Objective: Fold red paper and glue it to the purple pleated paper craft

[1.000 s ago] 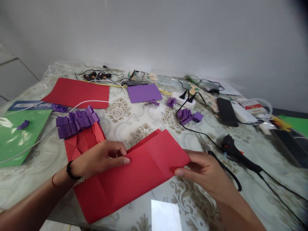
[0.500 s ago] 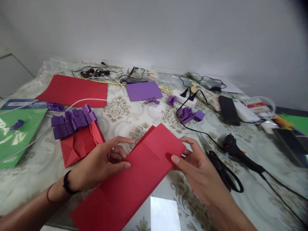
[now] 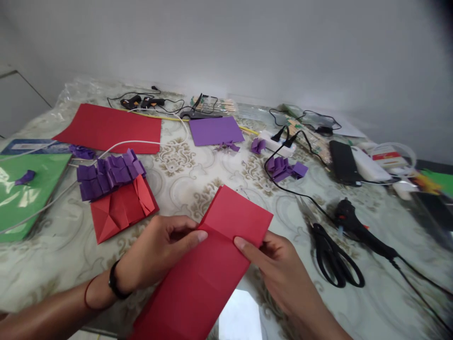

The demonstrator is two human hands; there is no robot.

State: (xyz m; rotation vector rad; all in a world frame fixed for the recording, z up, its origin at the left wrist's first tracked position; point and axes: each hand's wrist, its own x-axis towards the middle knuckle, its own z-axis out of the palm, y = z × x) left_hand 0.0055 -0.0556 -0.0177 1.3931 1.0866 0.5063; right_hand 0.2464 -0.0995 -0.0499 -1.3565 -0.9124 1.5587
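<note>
A long folded sheet of red paper [image 3: 208,278] is held between my two hands, with a crease running across it near its far end. My left hand [image 3: 166,248] pinches the left edge at that crease, thumb on top and fingers beneath. On the opposite edge, my right hand [image 3: 276,264] grips the paper, its thumb pressed near the crease and its fingers hidden underneath. Left of the hands lies a folded red paper piece [image 3: 122,212], partly covered by a row of folded purple paper strips [image 3: 109,174].
Black-handled scissors [image 3: 336,259] and a glue gun [image 3: 361,229] lie to the right. A power strip [image 3: 278,144] with cables stands behind. Purple paper [image 3: 216,131], a large red sheet [image 3: 116,130] and a green pack [image 3: 31,193] lie farther back and left.
The red paper has turned more upright in view. My left hand has moved right along its edge, and my right thumb has shifted left to the crease.
</note>
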